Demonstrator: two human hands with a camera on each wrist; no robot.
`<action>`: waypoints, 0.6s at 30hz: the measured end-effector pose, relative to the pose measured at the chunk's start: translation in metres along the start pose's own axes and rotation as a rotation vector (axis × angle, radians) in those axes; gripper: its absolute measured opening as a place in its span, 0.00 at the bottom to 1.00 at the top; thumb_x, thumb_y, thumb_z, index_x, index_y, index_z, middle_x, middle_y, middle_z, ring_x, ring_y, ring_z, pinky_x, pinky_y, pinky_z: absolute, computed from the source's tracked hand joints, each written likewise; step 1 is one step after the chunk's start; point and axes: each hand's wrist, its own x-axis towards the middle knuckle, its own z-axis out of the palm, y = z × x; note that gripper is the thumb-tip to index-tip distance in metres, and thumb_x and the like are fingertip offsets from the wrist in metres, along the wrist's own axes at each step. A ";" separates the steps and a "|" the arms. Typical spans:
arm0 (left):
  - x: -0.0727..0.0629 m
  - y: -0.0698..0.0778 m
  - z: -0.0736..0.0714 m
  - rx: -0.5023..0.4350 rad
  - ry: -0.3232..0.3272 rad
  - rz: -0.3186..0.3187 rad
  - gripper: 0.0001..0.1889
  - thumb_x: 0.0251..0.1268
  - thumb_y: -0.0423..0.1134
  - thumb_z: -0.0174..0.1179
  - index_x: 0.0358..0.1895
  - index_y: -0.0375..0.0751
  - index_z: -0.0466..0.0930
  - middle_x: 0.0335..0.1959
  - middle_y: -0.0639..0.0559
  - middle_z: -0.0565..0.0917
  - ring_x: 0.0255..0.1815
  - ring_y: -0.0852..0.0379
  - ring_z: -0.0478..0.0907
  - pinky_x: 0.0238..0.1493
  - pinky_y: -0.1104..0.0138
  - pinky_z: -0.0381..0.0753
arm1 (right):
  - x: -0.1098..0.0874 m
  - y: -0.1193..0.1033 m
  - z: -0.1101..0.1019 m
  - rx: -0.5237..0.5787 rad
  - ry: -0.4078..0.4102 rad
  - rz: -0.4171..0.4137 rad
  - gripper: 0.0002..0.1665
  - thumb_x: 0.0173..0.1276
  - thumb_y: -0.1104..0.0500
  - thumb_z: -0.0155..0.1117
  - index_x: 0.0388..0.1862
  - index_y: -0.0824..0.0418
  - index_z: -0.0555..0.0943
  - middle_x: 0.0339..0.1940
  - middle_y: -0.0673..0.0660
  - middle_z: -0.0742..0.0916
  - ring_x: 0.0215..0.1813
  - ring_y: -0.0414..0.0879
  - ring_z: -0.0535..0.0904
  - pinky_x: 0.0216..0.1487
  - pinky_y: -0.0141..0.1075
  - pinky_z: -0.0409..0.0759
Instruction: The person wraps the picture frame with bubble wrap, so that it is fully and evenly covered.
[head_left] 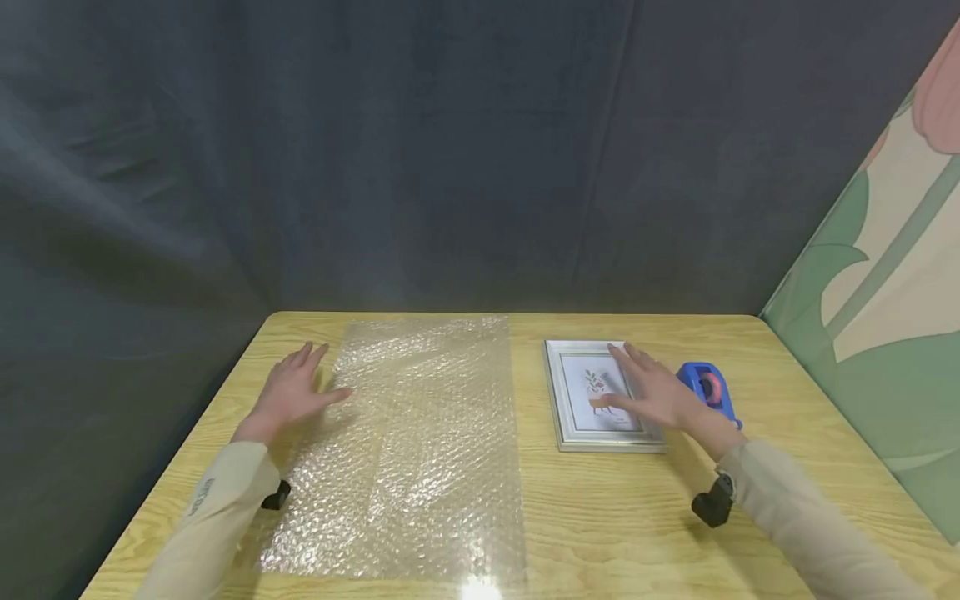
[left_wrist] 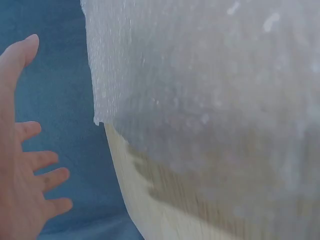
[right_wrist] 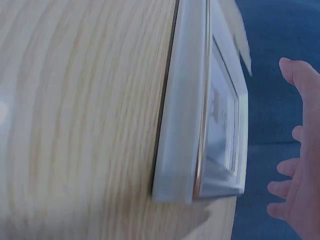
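A sheet of bubble wrap (head_left: 420, 450) lies flat on the left half of the wooden table. My left hand (head_left: 294, 392) hovers by its left edge, fingers spread and nothing held; in the left wrist view the bubble wrap (left_wrist: 210, 75) is beside that hand (left_wrist: 30, 175). To the right lies a white picture frame (head_left: 567, 400) with a plant drawing in it. Over its right side hangs my right hand (head_left: 660, 396), fingers apart and holding nothing. The right wrist view has the picture frame (right_wrist: 182, 110) left of the hand (right_wrist: 305, 165), with a gap between them.
A blue tape dispenser (head_left: 697, 375) with a pinkish roll sits behind the right hand, partly covered by it. The wooden table (head_left: 600, 517) ends at a dark curtain (head_left: 450, 167) at the back and left. A floral panel (head_left: 885, 333) borders the right side.
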 end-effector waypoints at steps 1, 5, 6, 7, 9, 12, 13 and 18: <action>-0.002 -0.001 0.000 -0.016 -0.006 -0.009 0.51 0.52 0.69 0.52 0.69 0.33 0.49 0.68 0.27 0.50 0.64 0.26 0.48 0.61 0.36 0.47 | 0.001 -0.002 0.001 0.027 -0.001 -0.002 0.51 0.59 0.34 0.54 0.72 0.59 0.49 0.70 0.70 0.53 0.68 0.70 0.49 0.60 0.65 0.53; -0.009 -0.007 -0.001 -0.105 -0.043 -0.060 0.52 0.52 0.68 0.52 0.70 0.33 0.46 0.67 0.27 0.52 0.63 0.27 0.51 0.58 0.36 0.55 | 0.004 -0.011 0.005 0.135 0.001 -0.027 0.50 0.60 0.36 0.55 0.73 0.58 0.48 0.71 0.68 0.55 0.68 0.68 0.51 0.60 0.64 0.55; -0.011 -0.008 -0.002 -0.125 -0.054 -0.071 0.51 0.53 0.67 0.53 0.70 0.33 0.45 0.66 0.27 0.52 0.63 0.27 0.51 0.57 0.35 0.55 | 0.004 -0.014 0.007 0.162 0.001 -0.038 0.50 0.61 0.37 0.56 0.73 0.58 0.48 0.71 0.67 0.55 0.68 0.67 0.51 0.61 0.64 0.55; -0.013 -0.009 -0.002 -0.144 -0.061 -0.082 0.51 0.53 0.67 0.53 0.70 0.33 0.45 0.66 0.26 0.53 0.63 0.27 0.52 0.57 0.35 0.56 | 0.005 -0.017 0.008 0.189 0.002 -0.052 0.49 0.61 0.38 0.56 0.73 0.58 0.48 0.71 0.67 0.56 0.69 0.66 0.51 0.62 0.63 0.55; -0.017 -0.010 -0.004 -0.172 -0.073 -0.095 0.51 0.54 0.65 0.53 0.70 0.33 0.44 0.66 0.26 0.53 0.63 0.27 0.52 0.57 0.36 0.56 | 0.006 -0.023 0.010 0.246 0.005 -0.075 0.48 0.62 0.41 0.57 0.72 0.59 0.49 0.70 0.67 0.57 0.69 0.65 0.52 0.63 0.61 0.54; -0.020 -0.012 -0.005 -0.195 -0.087 -0.105 0.50 0.55 0.65 0.53 0.70 0.31 0.45 0.66 0.26 0.53 0.62 0.28 0.55 0.56 0.37 0.58 | 0.006 -0.034 0.013 0.304 -0.001 -0.084 0.48 0.61 0.43 0.59 0.72 0.61 0.50 0.70 0.66 0.59 0.68 0.64 0.54 0.63 0.59 0.57; -0.022 -0.012 -0.005 -0.205 -0.090 -0.108 0.50 0.55 0.65 0.53 0.70 0.31 0.45 0.66 0.27 0.54 0.62 0.29 0.56 0.56 0.37 0.59 | 0.007 -0.038 0.015 0.324 -0.005 -0.085 0.48 0.61 0.43 0.59 0.71 0.62 0.50 0.70 0.66 0.59 0.67 0.65 0.56 0.62 0.58 0.59; -0.027 -0.014 -0.004 -0.279 -0.099 -0.116 0.48 0.57 0.63 0.53 0.69 0.30 0.47 0.65 0.29 0.58 0.57 0.32 0.64 0.51 0.42 0.69 | 0.010 -0.056 0.021 0.432 -0.007 -0.073 0.46 0.61 0.47 0.61 0.71 0.64 0.52 0.68 0.67 0.62 0.63 0.65 0.63 0.56 0.57 0.68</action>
